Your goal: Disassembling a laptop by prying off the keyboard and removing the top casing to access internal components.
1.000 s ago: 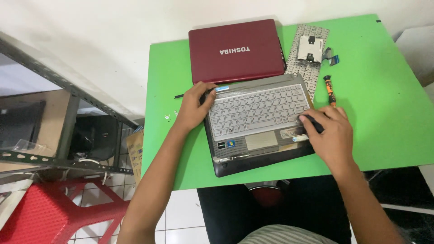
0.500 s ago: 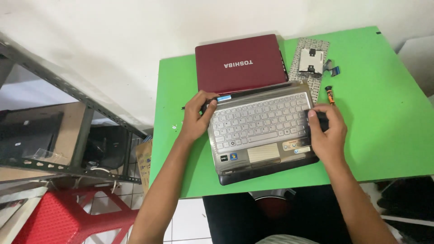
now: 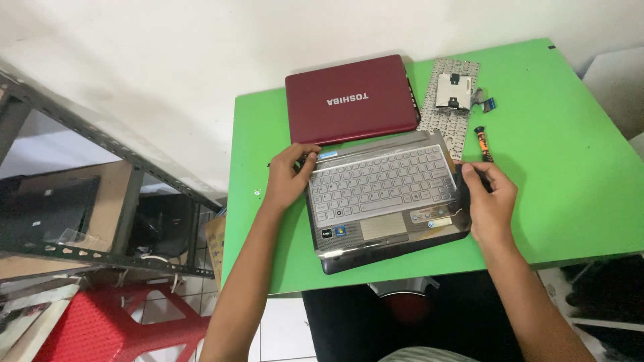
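On the green worktop [image 3: 570, 174], in the head view, we find a silver laptop base [image 3: 386, 201] with its keyboard facing up, lying a little askew near the front edge. The left hand [image 3: 287, 179] grips the far left corner of this base, fingers curled over the edge beside the keys. The right hand [image 3: 491, 201] clasps the right edge of the base, fingers bent around the side; we note a dark part under those fingers but cannot tell what it is.

Just beyond the base, touching or nearly touching its far edge, lies a dark red laptop lid [image 3: 349, 100], flat, outer face up. To the right of the lid we record a loose keyboard panel [image 3: 451, 100] lying face down, with a pale metal plate on its back and a short ribbon cable [image 3: 484, 104] trailing from its right side. Near it, between the panel and the right hand, rests a small orange-and-black tool [image 3: 481, 139].

Left of the worktop we observe a grey metal rack [image 3: 100, 194] holding dark flat items, and below it a red plastic stool [image 3: 121, 328] on the tiled floor. A white wall stands behind the worktop. The person's dark-clothed lap shows beneath the front edge.
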